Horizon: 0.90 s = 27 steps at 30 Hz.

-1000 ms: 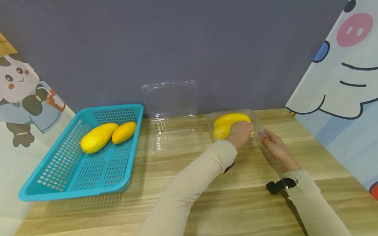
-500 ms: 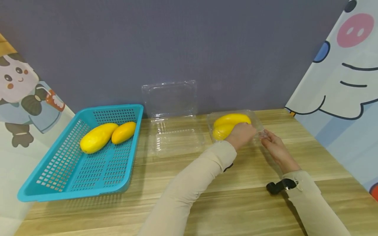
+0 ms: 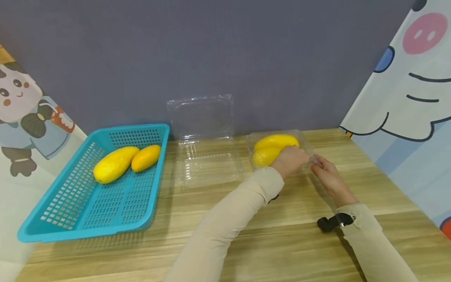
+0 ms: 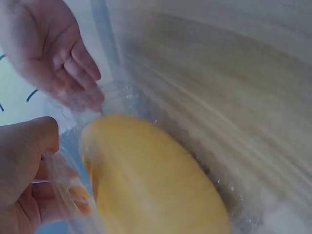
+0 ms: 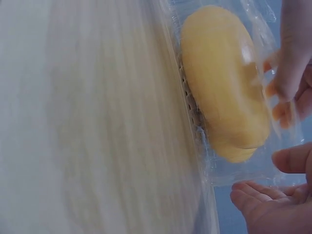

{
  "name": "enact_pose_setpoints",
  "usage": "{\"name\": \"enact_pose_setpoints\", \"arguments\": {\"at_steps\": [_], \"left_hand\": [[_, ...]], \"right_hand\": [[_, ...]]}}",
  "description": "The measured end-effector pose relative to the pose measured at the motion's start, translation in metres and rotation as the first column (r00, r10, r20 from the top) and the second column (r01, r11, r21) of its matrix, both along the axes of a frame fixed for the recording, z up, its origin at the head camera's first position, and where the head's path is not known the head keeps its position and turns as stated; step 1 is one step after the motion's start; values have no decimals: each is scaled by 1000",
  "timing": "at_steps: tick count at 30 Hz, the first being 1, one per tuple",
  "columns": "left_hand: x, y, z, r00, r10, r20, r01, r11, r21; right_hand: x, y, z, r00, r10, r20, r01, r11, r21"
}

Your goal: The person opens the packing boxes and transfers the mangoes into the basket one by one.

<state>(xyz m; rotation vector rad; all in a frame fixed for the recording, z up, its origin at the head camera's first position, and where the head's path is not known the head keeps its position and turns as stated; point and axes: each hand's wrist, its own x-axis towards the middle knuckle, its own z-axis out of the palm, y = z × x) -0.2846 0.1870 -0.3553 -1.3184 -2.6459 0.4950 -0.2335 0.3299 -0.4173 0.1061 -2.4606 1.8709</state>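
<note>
A clear plastic clamshell container (image 3: 305, 141) lies on the table towards the back right in the head view, its lid down over two yellow mangoes (image 3: 276, 141). My left hand (image 3: 291, 159) grips the container's front edge; in the left wrist view the thumb lies outside the plastic and the curled fingers show behind it. At the right front corner my right hand (image 3: 327, 176) holds the edge between thumb and fingers. Through the plastic, one large mango (image 4: 151, 180) fills much of the left wrist view. The right wrist view shows both hands along one side of the container.
A second clear clamshell container (image 3: 211, 166) stands with its lid raised against the grey back wall, left of the first. Farther left, a blue plastic basket (image 3: 153, 188) holds two yellow fruits (image 3: 117, 164). Printed panels flank the wooden table (image 3: 282, 243).
My left hand has shifted slightly right along the container's front edge, closer to my right hand. The right hand stays at the corner.
</note>
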Motion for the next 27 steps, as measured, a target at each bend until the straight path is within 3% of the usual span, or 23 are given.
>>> {"name": "enact_pose_setpoints", "arguments": {"at_steps": [4,13,18,27], "left_hand": [[-1,-1,4,1000,12,-16,-12,1000,-8],[-4,-6,6,994,72,87,-76,996,41],[-7,-15,7,992,70,108,-75,996,51],[-6,-32,20,990,72,118,-76,997,27]], "right_hand": [[0,1,0,1000,18,-13,-18,1000,-18],[0,-1,3,999,3,40,-3,1000,11],[1,-1,4,999,-18,46,16,999,34],[-1,-2,5,997,-8,77,6,1000,26]]}}
